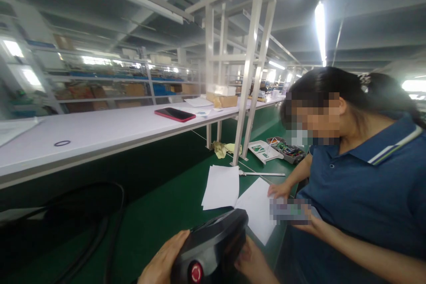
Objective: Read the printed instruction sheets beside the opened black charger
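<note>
Free room: bare green desk (159, 213) ahead and to the left of the hands, open up to the white shelf (100, 133).
Obstacles: black device (213, 244) between both hands; black cables (100, 230) far left; paper sheets (221, 186) just ahead; white frame posts (248, 80) and yellow cloth (222, 148) beyond; a co-worker (359, 186) closing off the right, one hand (279, 191) resting on the sheets.
</note>
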Demonstrator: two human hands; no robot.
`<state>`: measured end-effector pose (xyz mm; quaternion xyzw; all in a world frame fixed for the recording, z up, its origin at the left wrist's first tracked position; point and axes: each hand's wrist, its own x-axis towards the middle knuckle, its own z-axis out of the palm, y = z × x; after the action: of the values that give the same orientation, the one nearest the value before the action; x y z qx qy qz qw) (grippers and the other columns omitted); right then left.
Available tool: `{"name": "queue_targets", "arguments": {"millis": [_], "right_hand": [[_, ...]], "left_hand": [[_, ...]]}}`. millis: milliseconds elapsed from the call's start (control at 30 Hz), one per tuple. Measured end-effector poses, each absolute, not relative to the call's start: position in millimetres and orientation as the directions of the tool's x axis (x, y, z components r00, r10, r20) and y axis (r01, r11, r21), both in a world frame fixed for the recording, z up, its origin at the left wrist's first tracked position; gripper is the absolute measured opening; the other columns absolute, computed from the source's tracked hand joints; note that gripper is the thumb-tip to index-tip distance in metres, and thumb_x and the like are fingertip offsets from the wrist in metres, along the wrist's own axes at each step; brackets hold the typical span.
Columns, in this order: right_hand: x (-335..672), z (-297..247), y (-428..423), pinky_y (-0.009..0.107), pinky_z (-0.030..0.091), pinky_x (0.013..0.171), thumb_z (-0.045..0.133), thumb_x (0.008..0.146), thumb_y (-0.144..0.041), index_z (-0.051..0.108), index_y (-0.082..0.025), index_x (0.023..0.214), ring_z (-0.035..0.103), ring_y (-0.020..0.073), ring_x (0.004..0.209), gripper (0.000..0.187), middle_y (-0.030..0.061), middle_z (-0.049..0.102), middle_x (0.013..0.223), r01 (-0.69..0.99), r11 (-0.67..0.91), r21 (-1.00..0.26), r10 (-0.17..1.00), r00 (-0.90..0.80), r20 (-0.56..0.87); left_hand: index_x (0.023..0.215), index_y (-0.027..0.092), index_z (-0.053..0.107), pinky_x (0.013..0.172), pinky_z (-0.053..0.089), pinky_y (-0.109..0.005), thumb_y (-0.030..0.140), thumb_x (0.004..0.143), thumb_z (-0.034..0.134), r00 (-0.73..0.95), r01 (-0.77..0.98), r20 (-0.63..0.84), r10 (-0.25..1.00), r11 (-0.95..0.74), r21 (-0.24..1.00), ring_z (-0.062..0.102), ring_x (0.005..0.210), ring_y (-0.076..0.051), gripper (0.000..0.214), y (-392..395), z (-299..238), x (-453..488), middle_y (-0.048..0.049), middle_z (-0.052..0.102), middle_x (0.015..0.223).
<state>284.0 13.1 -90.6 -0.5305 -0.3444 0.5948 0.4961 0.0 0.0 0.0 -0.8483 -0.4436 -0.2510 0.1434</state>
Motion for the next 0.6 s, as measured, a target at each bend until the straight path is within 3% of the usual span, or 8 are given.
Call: {"name": "queue_targets", "arguments": {"millis": [67, 167, 267, 367, 433, 500, 600], "right_hand": [[275, -84, 18, 0.034, 0.050, 0.071, 0.081, 0.038, -0.049, 0.054, -0.022, 0.107, 0.059, 0.0239, 0.092, 0.078, 0.0082, 0.062, 0.100, -0.293, -0.249, -0.923, 0.962, 0.039, -0.271], [266, -61, 26, 0.040, 0.051, 0.073, 0.072, 0.051, -0.059, 0.060, -0.020, 0.095, 0.060, 0.0270, 0.092, 0.060, 0.0077, 0.064, 0.086, -0.264, -0.256, -0.930, 0.967, -0.065, -0.247], [271, -36, 25, 0.041, 0.052, 0.076, 0.062, 0.067, -0.059, 0.060, -0.017, 0.099, 0.060, 0.0226, 0.088, 0.053, 0.0073, 0.063, 0.084, -0.192, -0.254, -0.948, 0.965, -0.122, -0.233], [290, -17, 18, 0.039, 0.051, 0.082, 0.052, 0.080, -0.049, 0.053, -0.016, 0.112, 0.057, 0.0172, 0.096, 0.047, 0.0082, 0.059, 0.104, -0.181, -0.202, -0.962, 0.976, -0.117, -0.182], [306, -5, 17, 0.041, 0.050, 0.085, 0.052, 0.081, -0.048, 0.050, -0.019, 0.118, 0.055, 0.0194, 0.103, 0.048, 0.0083, 0.058, 0.111, -0.177, -0.162, -0.971, 0.984, -0.107, -0.145], [319, 5, 16, 0.044, 0.050, 0.085, 0.054, 0.077, -0.053, 0.050, -0.028, 0.122, 0.052, 0.0253, 0.112, 0.051, 0.0042, 0.060, 0.110, -0.174, -0.126, -0.977, 0.990, -0.091, -0.112], [324, 12, 7, 0.041, 0.053, 0.080, 0.052, 0.074, -0.059, 0.051, -0.036, 0.122, 0.049, 0.0288, 0.117, 0.053, -0.0019, 0.062, 0.107, -0.164, -0.098, -0.981, 0.993, -0.077, -0.087]], "left_hand": [[0.134, 0.021, 0.027, 0.096, 0.047, -0.029, 0.032, 0.059, 0.062, 0.467, 0.812, 0.493, 0.734, -0.577, 0.091, 0.050, 0.116, -0.019, 0.083, 4, 7, 7, -0.0054, 0.049, 0.130], [0.135, 0.025, 0.025, 0.102, 0.042, -0.031, 0.038, 0.063, 0.065, 0.461, 0.768, 0.326, 0.825, -0.555, 0.320, 0.045, 0.122, -0.021, 0.083, 13, 26, 14, -0.0050, 0.044, 0.135], [0.123, 0.023, 0.041, 0.093, 0.047, -0.027, 0.038, 0.065, 0.066, 0.523, 0.638, 0.141, 0.840, -0.496, 0.589, 0.054, 0.109, -0.022, 0.065, 22, 59, 20, -0.0039, 0.054, 0.123], [0.096, 0.019, 0.055, 0.067, 0.047, -0.019, 0.026, 0.060, 0.069, 0.629, 0.521, -0.019, 0.777, -0.404, 0.752, 0.058, 0.079, -0.015, 0.039, 35, 83, 22, 0.0027, 0.061, 0.091], [0.091, 0.017, 0.055, 0.058, 0.042, -0.018, 0.019, 0.053, 0.072, 0.657, 0.497, -0.094, 0.748, -0.337, 0.799, 0.056, 0.070, -0.013, 0.042, 48, 86, 20, 0.0048, 0.060, 0.083], [0.095, 0.016, 0.054, 0.060, 0.044, -0.019, 0.017, 0.048, 0.074, 0.695, 0.436, -0.152, 0.703, -0.244, 0.866, 0.057, 0.073, -0.015, 0.051, 63, 81, 15, 0.0043, 0.061, 0.085], [0.102, 0.014, 0.054, 0.077, 0.050, -0.031, 0.021, 0.048, 0.077, 0.817, 0.293, -0.234, 0.527, -0.030, 0.956, 0.060, 0.090, -0.025, 0.059, 82, 76, 13, -0.0011, 0.064, 0.097]]}}
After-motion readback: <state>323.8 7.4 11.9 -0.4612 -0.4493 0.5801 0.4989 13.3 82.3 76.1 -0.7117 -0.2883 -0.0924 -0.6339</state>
